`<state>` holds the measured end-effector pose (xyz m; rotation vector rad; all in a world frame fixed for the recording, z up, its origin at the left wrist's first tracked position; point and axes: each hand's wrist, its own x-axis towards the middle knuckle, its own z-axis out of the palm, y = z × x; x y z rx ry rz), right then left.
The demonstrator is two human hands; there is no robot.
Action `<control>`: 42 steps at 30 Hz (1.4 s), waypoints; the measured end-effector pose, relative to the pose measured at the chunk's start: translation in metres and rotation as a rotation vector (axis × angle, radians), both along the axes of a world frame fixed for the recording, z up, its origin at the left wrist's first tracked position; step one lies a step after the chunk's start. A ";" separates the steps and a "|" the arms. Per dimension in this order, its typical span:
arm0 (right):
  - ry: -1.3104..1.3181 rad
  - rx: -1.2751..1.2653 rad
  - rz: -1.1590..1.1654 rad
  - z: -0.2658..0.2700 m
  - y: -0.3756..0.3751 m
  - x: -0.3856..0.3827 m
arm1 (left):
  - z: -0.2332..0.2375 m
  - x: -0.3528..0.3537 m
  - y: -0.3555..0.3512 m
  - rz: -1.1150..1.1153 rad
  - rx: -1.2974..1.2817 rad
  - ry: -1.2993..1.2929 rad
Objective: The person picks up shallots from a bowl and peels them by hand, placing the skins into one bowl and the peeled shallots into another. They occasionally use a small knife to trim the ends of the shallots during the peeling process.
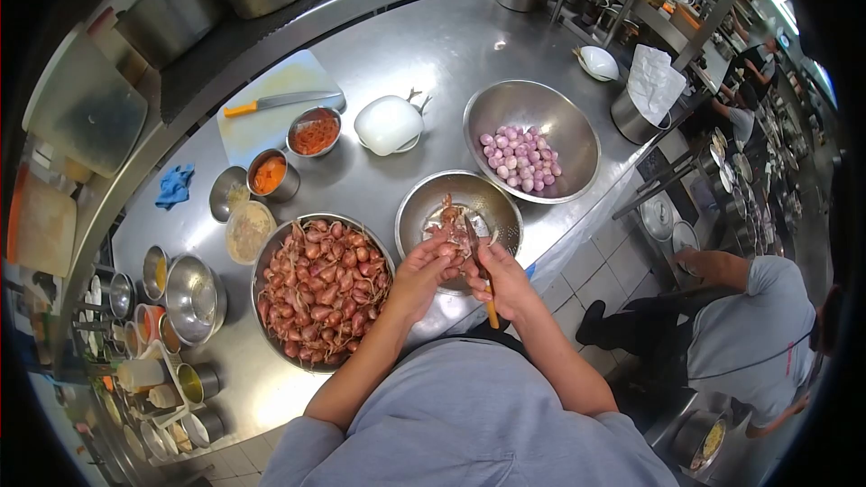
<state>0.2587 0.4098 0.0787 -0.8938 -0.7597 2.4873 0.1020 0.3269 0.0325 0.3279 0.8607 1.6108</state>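
My left hand [422,278] is closed with a shallot pinched at its fingertips, mostly covered by the fingers. In my right hand [503,281] is a small knife [472,236] with a yellow handle, its blade pointing away from me beside the left fingertips. Both hands are over the near side of a metal bowl [408,213] that contains reddish skins [448,214]. To the left, unpeeled shallots [320,293] fill a large metal bowl [262,263]. Farther right, peeled purple-white shallots [521,158] lie in another wide bowl [577,135].
Beyond the bowls are a cutting board [271,126] with a yellow-handled knife [280,101], carrot containers [314,132], and a white covered bowl [388,124]. A blue cloth [175,186] lies left. An overhead shelf [361,4] borders the far side. Another person [749,325] stands at right.
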 end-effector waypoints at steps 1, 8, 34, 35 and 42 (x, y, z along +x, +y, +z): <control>-0.051 0.052 -0.006 0.001 0.003 0.000 | 0.001 0.000 0.000 -0.001 0.000 0.000; -0.198 0.228 0.054 -0.009 0.002 -0.002 | 0.002 0.000 0.000 -0.003 -0.005 -0.027; -0.233 0.691 0.246 -0.016 -0.005 0.000 | -0.006 -0.003 0.000 0.097 -0.077 0.110; -0.226 0.675 0.238 -0.014 -0.006 0.000 | -0.008 -0.002 -0.001 0.105 -0.062 0.125; -0.218 0.635 0.189 -0.020 -0.002 0.000 | 0.006 0.010 -0.003 0.096 -0.016 0.232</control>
